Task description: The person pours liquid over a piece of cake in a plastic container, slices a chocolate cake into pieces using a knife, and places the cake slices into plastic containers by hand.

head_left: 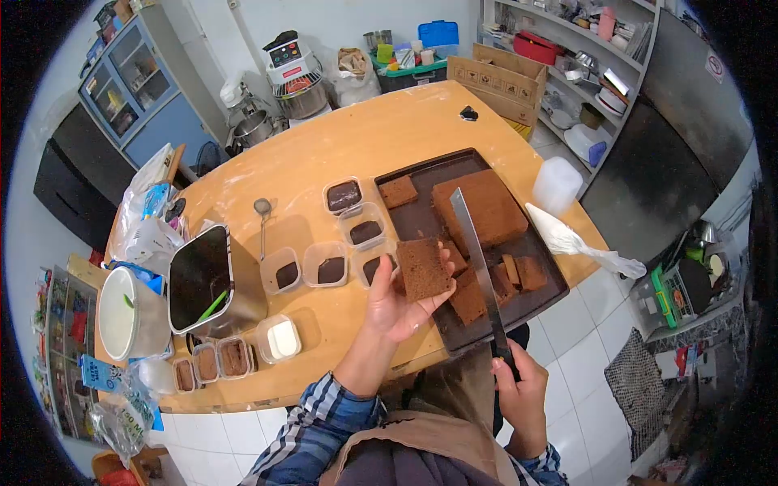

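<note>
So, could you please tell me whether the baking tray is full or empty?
Partly full: a large sponge cake block and smaller pieces lie in the baking tray, part of it bare.

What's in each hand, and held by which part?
Left hand: brown cake piece, held by its side edges. Right hand: long knife, held by its black handle.

Open lane along far edge of tan wooden worktop (324, 150), beyond clear square plastic tubs (314, 259). Left end blocked: tall silver steel bin (248, 301), white round bucket (156, 312). White tapered piping bag (567, 239) overhangs right edge. Long steel black-handled knife (480, 263) slants over dark rectangular metal baking tray (436, 168), obstructing its middle.
</note>
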{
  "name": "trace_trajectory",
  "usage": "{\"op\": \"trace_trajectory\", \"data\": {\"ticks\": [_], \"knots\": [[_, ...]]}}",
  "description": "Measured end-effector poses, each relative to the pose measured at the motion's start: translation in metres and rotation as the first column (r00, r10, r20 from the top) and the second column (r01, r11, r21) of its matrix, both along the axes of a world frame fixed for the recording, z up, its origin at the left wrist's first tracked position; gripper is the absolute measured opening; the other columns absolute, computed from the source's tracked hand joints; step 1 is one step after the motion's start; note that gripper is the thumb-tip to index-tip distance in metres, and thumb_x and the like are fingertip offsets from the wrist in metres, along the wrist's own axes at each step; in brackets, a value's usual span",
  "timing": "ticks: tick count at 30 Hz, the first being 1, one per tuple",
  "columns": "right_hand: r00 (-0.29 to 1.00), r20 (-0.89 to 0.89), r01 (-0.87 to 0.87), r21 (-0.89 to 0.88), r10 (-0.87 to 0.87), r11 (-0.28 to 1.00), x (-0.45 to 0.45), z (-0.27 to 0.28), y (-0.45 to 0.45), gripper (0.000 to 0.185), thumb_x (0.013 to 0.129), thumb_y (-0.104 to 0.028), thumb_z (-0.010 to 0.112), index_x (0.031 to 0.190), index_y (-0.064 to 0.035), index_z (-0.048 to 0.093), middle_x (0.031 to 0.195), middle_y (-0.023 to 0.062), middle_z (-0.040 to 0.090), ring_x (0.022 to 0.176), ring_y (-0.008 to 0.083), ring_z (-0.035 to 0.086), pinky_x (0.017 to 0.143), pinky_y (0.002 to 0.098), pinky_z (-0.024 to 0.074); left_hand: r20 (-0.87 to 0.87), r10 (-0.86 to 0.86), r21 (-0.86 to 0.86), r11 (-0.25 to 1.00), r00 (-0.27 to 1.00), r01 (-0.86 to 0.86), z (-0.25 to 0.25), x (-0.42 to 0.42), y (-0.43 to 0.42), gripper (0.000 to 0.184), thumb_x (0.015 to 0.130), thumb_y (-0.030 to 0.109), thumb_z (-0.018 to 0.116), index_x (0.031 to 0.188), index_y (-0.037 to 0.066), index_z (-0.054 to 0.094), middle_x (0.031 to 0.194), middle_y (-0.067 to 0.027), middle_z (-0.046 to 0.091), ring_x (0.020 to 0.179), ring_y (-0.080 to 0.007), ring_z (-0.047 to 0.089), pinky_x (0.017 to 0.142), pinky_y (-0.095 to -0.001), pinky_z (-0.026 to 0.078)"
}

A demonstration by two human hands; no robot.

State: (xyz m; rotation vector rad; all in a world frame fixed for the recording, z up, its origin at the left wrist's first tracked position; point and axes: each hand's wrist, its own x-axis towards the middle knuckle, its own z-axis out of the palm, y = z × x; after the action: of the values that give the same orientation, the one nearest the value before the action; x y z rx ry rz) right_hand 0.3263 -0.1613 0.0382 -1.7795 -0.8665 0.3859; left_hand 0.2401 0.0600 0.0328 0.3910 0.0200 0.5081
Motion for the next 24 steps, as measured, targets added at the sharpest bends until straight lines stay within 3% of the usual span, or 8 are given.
{"op": "trace_trajectory", "data": {"ticks": [2, 4, 6, 9, 15, 24], "knots": [[1.000, -0.015, -0.004, 0.012, 0.004, 1.000, -0.001, 0.000, 0.000, 0.025, 0.086, -0.006, 0.059, 0.109, 0.0031, 0.060, 0.078, 0.0072, 0.059, 0.066, 0.0130, 0.055, 0.058, 0.0253, 0.0426, 0.000, 0.013, 0.027, 1.000, 1.000, -0.013, -0.008, 0.000, 0.000, 0.097, 0.075, 0.068, 0.059, 0.138, -0.002, 0.032, 0.126, -0.0162, 0.051, 0.118, -0.0279, 0.050, 0.101, -0.0471, 0.042], [0.994, -0.100, -0.042, -0.051, 0.037, 0.998, -0.001, 0.012, -0.002, 0.031, 0.085, -0.006, 0.060, 0.114, 0.0054, 0.058, 0.101, 0.0213, 0.066, 0.090, 0.0274, 0.066, 0.080, 0.0333, 0.0502, 0.014, 0.000, 0.039, 0.999, 1.000, -0.001, -0.011, 0.001, 0.000, 0.101, 0.074, 0.070, 0.059, 0.138, -0.002, 0.031, 0.123, -0.0156, 0.052, 0.116, -0.0280, 0.051, 0.100, -0.0477, 0.043], [0.997, -0.066, -0.041, -0.044, 0.038, 0.998, -0.001, 0.010, -0.003, 0.030, 0.085, -0.006, 0.060, 0.114, 0.0056, 0.058, 0.100, 0.0211, 0.066, 0.090, 0.0265, 0.066, 0.079, 0.0329, 0.0503, 0.041, -0.040, 0.041, 0.998, 0.998, 0.038, -0.011, 0.001, 0.000, 0.103, 0.073, 0.071, 0.059, 0.138, -0.002, 0.030, 0.120, -0.0153, 0.053, 0.114, -0.0283, 0.053, 0.099, -0.0484, 0.043], [0.998, -0.059, -0.036, -0.021, 0.034, 0.999, 0.000, 0.007, -0.005, 0.030, 0.085, -0.005, 0.060, 0.113, 0.0060, 0.058, 0.099, 0.0211, 0.066, 0.089, 0.0262, 0.067, 0.078, 0.0324, 0.0506, 0.172, -0.114, -0.093, 0.987, 0.979, 0.131, -0.008, 0.001, -0.003, 0.103, 0.073, 0.075, 0.054, 0.138, -0.002, 0.032, 0.124, -0.0177, 0.052, 0.114, -0.0303, 0.054, 0.100, -0.0500, 0.042], [0.999, -0.038, -0.018, -0.022, 0.017, 1.000, 0.001, 0.003, -0.007, 0.029, 0.085, -0.006, 0.060, 0.112, 0.0062, 0.059, 0.096, 0.0212, 0.066, 0.084, 0.0273, 0.067, 0.074, 0.0327, 0.0512, 0.206, -0.163, -0.156, 0.968, 0.965, 0.197, -0.008, 0.002, 0.001, 0.098, 0.078, 0.078, 0.039, 0.135, -0.001, 0.037, 0.133, -0.0244, 0.045, 0.117, -0.0356, 0.052, 0.097, -0.0524, 0.045], [0.996, -0.084, -0.017, -0.031, 0.014, 0.999, 0.000, 0.009, -0.006, 0.028, 0.086, -0.008, 0.060, 0.111, 0.0053, 0.059, 0.094, 0.0203, 0.066, 0.083, 0.0287, 0.067, 0.073, 0.0337, 0.0512, 0.212, -0.188, -0.301, 0.921, 0.959, 0.247, -0.008, 0.004, 0.004, 0.094, 0.080, 0.076, 0.038, 0.136, 0.000, 0.036, 0.133, -0.0246, 0.044, 0.120, -0.0374, 0.050, 0.093, -0.0520, 0.049]]}}
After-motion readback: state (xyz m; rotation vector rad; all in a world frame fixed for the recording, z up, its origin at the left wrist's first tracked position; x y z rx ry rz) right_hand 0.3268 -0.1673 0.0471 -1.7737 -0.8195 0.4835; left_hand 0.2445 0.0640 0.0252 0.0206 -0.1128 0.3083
